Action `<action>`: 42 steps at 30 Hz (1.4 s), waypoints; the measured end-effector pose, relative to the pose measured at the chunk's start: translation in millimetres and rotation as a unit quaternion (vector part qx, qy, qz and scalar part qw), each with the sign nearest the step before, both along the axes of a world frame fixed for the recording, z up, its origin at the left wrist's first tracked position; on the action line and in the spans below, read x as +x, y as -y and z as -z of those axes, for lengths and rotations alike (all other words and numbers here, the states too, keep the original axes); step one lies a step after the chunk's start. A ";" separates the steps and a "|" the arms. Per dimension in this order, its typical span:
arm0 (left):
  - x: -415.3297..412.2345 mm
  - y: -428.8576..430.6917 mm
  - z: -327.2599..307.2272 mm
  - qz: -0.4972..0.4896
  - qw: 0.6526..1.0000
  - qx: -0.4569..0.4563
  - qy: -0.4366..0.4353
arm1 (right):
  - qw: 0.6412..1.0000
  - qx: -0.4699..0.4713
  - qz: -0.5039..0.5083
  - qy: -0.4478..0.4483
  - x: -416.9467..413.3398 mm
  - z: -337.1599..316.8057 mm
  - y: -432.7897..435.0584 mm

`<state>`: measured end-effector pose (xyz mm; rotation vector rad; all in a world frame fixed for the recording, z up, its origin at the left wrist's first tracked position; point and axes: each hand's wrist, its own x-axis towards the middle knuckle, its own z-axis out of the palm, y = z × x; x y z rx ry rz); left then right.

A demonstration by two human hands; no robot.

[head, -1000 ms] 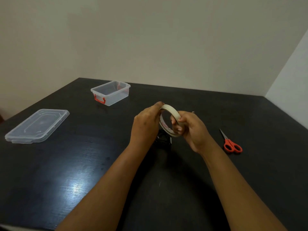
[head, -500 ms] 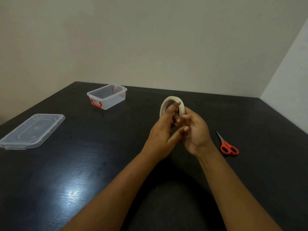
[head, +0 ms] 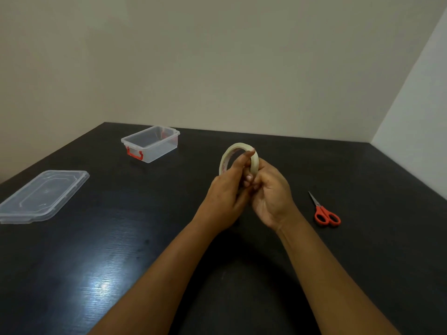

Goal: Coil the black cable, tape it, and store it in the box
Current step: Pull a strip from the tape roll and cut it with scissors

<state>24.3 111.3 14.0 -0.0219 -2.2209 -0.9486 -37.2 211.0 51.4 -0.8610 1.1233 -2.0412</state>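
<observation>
A cream roll of tape (head: 254,163) stands upright above the black table, held between both hands. My left hand (head: 223,197) reaches over it, the index finger pressed on the roll's top outer edge. My right hand (head: 272,194) grips the roll's lower right side from below. The black cable is hidden behind my hands. The clear plastic box (head: 151,143) with a red latch sits open at the far left, apart from my hands.
The box's clear lid (head: 43,195) lies flat near the table's left edge. Orange-handled scissors (head: 325,212) lie shut to the right of my hands. Walls close the table's far side and right corner.
Both hands have lifted the tape roll up and away from the table and turned it upright. The left fingers have moved onto the roll's top edge. The cable has gone out of sight.
</observation>
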 end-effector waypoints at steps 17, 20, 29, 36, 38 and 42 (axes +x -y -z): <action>1.9 11.9 -9.0 -0.023 0.998 0.038 -0.053 | 0.823 0.103 0.372 -0.416 11.7 2.0 6.9; 3.4 10.3 -9.4 -0.029 0.999 0.018 -0.026 | 0.813 0.116 0.383 -0.423 6.0 4.5 5.8; 4.0 11.0 -6.0 -0.044 0.996 -0.071 0.019 | 0.730 0.148 0.394 -0.538 -11.2 10.1 0.7; 2.6 9.6 -7.1 -0.046 0.994 -0.101 0.020 | 0.645 0.197 0.391 -0.626 -15.4 11.9 -0.1; 2.4 8.6 -7.8 -0.037 0.994 -0.102 0.026 | 0.642 0.215 0.375 -0.633 -19.1 12.6 -1.1; 2.2 7.2 -6.8 -0.037 0.994 -0.103 0.024 | 0.668 0.215 0.350 -0.620 -22.8 14.3 -2.1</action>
